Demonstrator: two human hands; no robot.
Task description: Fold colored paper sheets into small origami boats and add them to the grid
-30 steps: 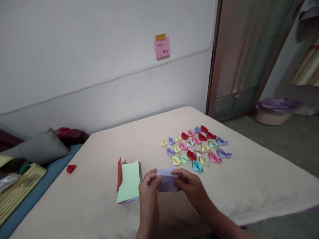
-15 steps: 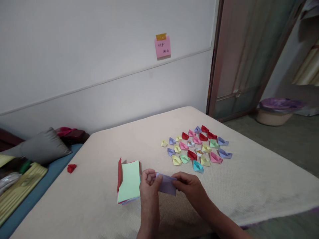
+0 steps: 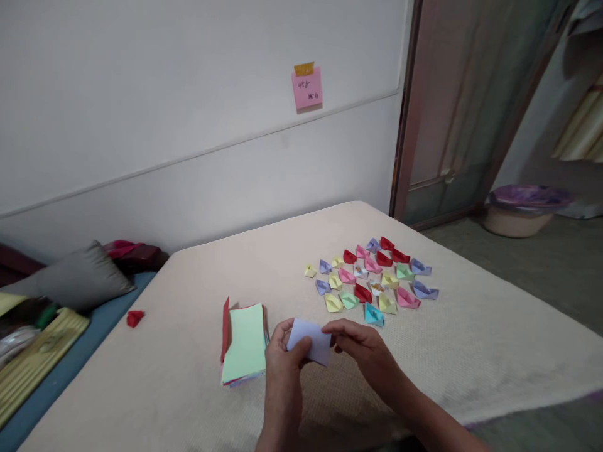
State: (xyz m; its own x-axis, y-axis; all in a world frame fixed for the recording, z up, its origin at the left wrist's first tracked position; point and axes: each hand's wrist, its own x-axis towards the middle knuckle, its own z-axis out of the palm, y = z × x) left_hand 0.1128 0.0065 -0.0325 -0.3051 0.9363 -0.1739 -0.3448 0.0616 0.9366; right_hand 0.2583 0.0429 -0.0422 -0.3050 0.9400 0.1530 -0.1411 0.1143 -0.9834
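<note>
A small folded piece of lavender paper (image 3: 316, 338) is held above the bed, its flat face toward me. My left hand (image 3: 287, 358) grips its left side, the thumb lying across the front and the fingers behind. At the paper's right edge, my right hand (image 3: 360, 345) pinches near the upper corner, its fingertips partly hidden. To the left of my hands lies a stack of coloured paper (image 3: 245, 345) with a light green sheet on top and a red sheet folded up along one side. Beyond my right hand sit several small folded paper boats (image 3: 374, 315) in many colours.
The bed (image 3: 188, 389) has a cream cover. A crumpled red paper piece (image 3: 135, 318) lies at its left. A grey cushion (image 3: 89, 276) rests farther left. A pink note (image 3: 307, 89) is taped to the wall, and a lined basin (image 3: 521, 220) stands on the floor at right.
The lavender paper has been tilted up, so more of its face shows. My right fingers have shifted slightly along its right edge. The boats and the stack stay put.
</note>
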